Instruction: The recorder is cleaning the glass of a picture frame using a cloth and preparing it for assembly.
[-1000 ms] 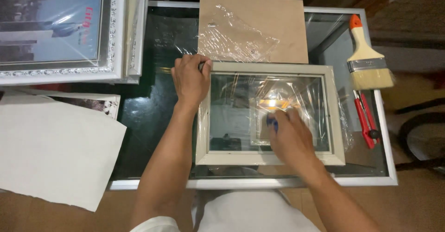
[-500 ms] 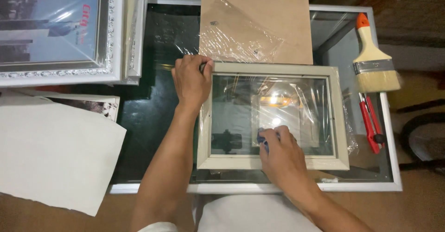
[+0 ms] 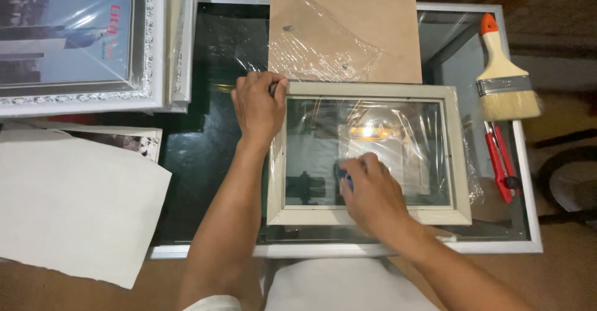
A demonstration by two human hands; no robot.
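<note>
At the far left edge of the worktop (image 3: 186, 162) lies a big white sheet of paper (image 3: 68, 205), and above it, at the back left corner, sits a finished picture in a shiny silver frame (image 3: 81, 43). Next comes the left hand (image 3: 258, 109), pressed down on the top left corner of a pale wooden frame (image 3: 367, 214), with its fingers curled together over that corner to hold it in place. The frame lies flat near the front edge of the worktop, in the middle, and it has glass (image 3: 311, 137) in it with loose clear wrap crinkled over and around it. The right hand (image 3: 367, 193) rests on the lower middle of the glass, with its fingers closed on a small blue thing (image 3: 342, 175) that I cannot make out well. It looks like the glass is being wiped, and the job seems only partly done. A brown backing board (image 3: 373, 31) lies behind the frame and is not in it yet. At the right edge sit a paint brush (image 3: 502, 81) and a red cutter (image 3: 500, 162), both untouched
</note>
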